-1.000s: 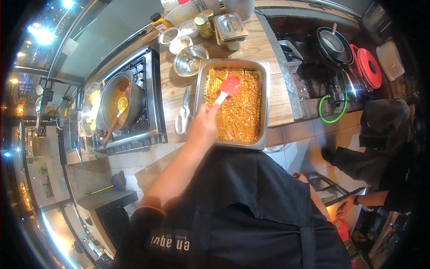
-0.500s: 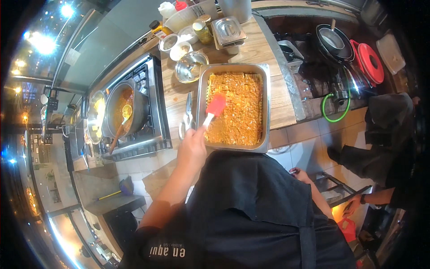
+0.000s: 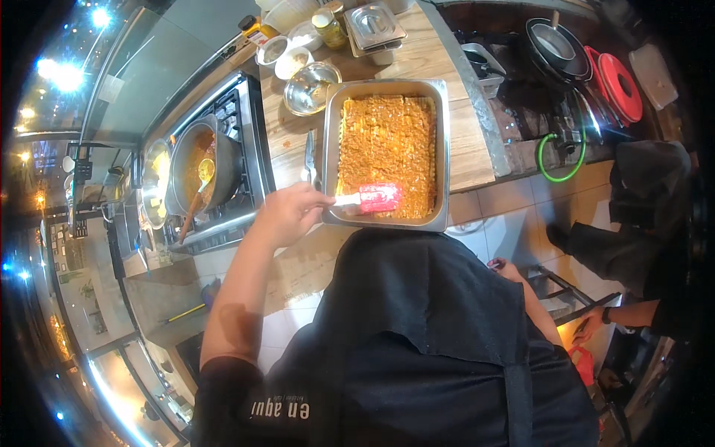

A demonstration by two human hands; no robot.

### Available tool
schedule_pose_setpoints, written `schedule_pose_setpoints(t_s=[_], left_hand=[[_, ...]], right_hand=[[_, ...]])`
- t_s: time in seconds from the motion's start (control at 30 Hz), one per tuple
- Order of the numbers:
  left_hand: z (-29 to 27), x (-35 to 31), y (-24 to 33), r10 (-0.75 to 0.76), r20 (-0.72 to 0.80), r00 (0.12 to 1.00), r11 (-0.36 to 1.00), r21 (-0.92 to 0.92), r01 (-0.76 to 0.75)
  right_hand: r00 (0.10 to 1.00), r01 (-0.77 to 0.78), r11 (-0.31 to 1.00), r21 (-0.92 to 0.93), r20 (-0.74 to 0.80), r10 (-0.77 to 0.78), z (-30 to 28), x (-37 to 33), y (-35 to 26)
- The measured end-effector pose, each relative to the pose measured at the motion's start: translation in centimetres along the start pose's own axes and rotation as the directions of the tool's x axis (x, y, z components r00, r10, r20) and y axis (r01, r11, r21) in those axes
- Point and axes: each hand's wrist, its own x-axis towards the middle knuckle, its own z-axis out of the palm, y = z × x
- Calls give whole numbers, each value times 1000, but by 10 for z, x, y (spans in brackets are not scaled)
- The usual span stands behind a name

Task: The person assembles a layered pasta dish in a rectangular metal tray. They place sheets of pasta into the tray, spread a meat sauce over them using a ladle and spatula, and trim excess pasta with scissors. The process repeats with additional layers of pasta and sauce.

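Observation:
My left hand [image 3: 290, 211] is closed round the white handle of a red spatula [image 3: 380, 198]. The blade lies on the sauce near the close edge of a deep metal pan [image 3: 441, 141]. Orange-brown minced sauce [image 3: 389, 141] covers the pan's filling, with wavy-edged pasta showing along its sides. Down beside my black apron, my right hand [image 3: 508, 270] is curled, away from the pan; something small shows at its fingertips, too small to name. Scissors [image 3: 310, 160] lie on the wooden counter just left of the pan, partly behind my left hand.
A metal bowl [image 3: 311, 88], small bowls, jars and a lidded steel container [image 3: 374, 28] stand behind the pan. At left, a pot [image 3: 205, 167] with a ladle sits on the stove. Another person's hand [image 3: 588, 325] is at lower right. Pans [image 3: 555, 48] and a green hose [image 3: 547, 175] lie at right.
My left hand has moved left and slightly up, and the spatula has turned sideways, its blade now nearer the pan's close edge. The pan and counter appear higher in view.

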Motion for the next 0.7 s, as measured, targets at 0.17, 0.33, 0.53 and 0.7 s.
schedule_pose_setpoints(t_s=[0.17, 0.33, 0.53, 0.7], left_hand=[[3, 47, -17, 175, 15, 984, 984, -16, -175], [-15, 111, -43, 140, -57, 989, 987, -73, -144], [-1, 152, -42, 51, -253, 966, 998, -19, -57], [19, 149, -34, 21, -277, 961, 998, -53, -37]], right_hand=[[999, 27, 997, -72, -21, -29, -8, -2, 1], [999, -1, 988, -156, -53, -7, -9, -27, -32], [995, 47, 996, -77, -81, -53, -13, -20, -2], [999, -13, 998, 63, -30, 15, -2, -21, 2]])
